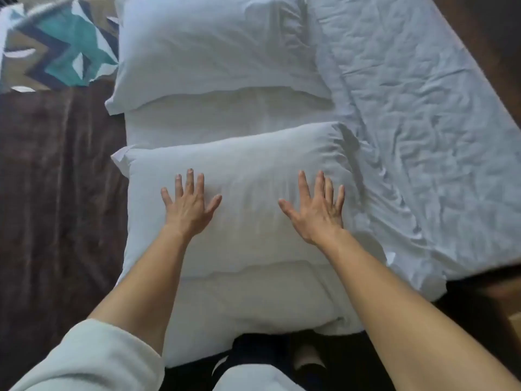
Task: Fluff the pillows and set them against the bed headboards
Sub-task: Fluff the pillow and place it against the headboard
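The left hand point(188, 206) lies flat, fingers spread, on the left half of a plump white rectangular pillow point(248, 198) in the middle of the frame. The right hand point(317, 208) lies flat on its right half, fingers splayed too; neither hand grips anything, and the two are well apart. A pale fleece sleeve point(84, 359) covers the left upper arm at lower left. Beneath the near pillow a second white pillow point(248, 314) shows toward the bottom edge. A further white pillow point(214, 49) sits at upper centre atop another point(225, 117). A crumpled white bedsheet point(423, 122) fills the right side. A dark brown plush surface point(56, 193) runs down the left, with a teal, navy and white geometric fabric point(59, 46) at upper left.
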Demonstrator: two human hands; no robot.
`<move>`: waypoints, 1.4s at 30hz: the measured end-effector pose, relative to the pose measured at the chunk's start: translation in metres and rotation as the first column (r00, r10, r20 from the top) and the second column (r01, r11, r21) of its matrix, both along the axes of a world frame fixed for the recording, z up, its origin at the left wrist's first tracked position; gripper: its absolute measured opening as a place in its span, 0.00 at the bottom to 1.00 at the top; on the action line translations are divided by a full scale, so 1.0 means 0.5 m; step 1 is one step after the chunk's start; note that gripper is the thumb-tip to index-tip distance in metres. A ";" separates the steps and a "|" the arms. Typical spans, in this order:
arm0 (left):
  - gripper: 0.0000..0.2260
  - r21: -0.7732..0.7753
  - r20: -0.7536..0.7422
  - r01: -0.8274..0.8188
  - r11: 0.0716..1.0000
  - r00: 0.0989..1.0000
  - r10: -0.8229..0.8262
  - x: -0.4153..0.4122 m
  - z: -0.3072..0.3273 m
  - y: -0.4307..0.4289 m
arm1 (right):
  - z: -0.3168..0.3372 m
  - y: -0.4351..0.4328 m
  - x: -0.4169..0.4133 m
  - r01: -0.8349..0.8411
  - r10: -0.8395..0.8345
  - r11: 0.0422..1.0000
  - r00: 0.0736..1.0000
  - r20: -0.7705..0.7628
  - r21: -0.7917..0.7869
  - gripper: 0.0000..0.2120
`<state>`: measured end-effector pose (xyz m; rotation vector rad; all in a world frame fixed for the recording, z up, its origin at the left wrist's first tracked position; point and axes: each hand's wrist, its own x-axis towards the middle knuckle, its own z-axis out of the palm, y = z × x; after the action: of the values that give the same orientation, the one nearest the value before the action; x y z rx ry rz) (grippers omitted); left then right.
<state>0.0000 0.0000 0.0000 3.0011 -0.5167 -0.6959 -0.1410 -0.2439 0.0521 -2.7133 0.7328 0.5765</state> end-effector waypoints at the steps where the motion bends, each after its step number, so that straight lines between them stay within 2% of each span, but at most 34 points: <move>1: 0.35 0.015 -0.005 -0.004 1.000 1.000 0.004 0.016 -0.002 -0.007 | -0.004 -0.008 0.017 -0.011 0.011 1.000 1.000 -0.013 0.005 0.40; 7: 0.31 -0.035 0.029 -0.069 0.997 0.997 0.070 0.199 -0.086 -0.051 | -0.117 -0.077 0.246 -0.095 0.094 0.995 0.995 0.015 0.039 0.39; 10: 0.30 -0.060 0.045 -0.101 0.993 0.994 0.104 0.283 -0.164 -0.043 | -0.208 -0.109 0.362 -0.156 0.157 0.987 0.987 -0.046 0.034 0.39; 14: 0.35 -0.074 0.081 -0.115 0.991 0.989 0.121 0.341 -0.274 -0.022 | -0.319 -0.180 0.448 -0.257 0.251 0.965 0.963 -0.096 -0.049 0.41; 18: 0.29 -0.050 0.103 -0.117 0.992 0.987 0.122 0.424 -0.330 -0.008 | -0.391 -0.261 0.499 -0.226 0.216 0.968 0.971 -0.099 -0.106 0.41; 22: 0.27 -0.069 0.207 -0.140 0.988 0.967 0.152 0.455 -0.391 -0.003 | -0.467 -0.260 0.502 -0.144 0.154 0.981 0.986 0.063 -0.132 0.41; 27: 0.24 -0.094 0.356 -0.160 0.983 0.916 0.183 0.458 -0.436 -0.019 | -0.531 -0.252 0.503 -0.113 0.161 0.976 0.950 0.266 -0.187 0.36; 32: 0.22 -0.114 0.428 -0.160 0.980 0.883 0.194 0.463 -0.448 -0.028 | -0.549 -0.256 0.513 -0.090 0.156 0.972 0.939 0.307 -0.218 0.34; 35: 0.22 -0.113 0.449 -0.138 0.984 0.876 0.174 0.450 -0.439 -0.026 | -0.540 -0.255 0.502 -0.097 0.162 0.965 0.952 0.260 -0.245 0.35; 38: 0.22 -0.079 0.422 -0.112 0.991 0.897 0.135 0.419 -0.413 -0.023 | -0.506 -0.249 0.468 -0.137 0.192 0.961 0.956 0.223 -0.239 0.32; 42: 0.25 -0.034 0.381 -0.057 0.998 0.922 0.066 0.340 -0.364 -0.005 | -0.438 -0.222 0.378 -0.157 0.221 0.956 0.941 0.256 -0.247 0.33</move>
<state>0.1699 -0.0023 -0.1820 3.1227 -0.4292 -0.0924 0.0478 -0.3548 -0.1668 -3.0096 0.4897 0.1427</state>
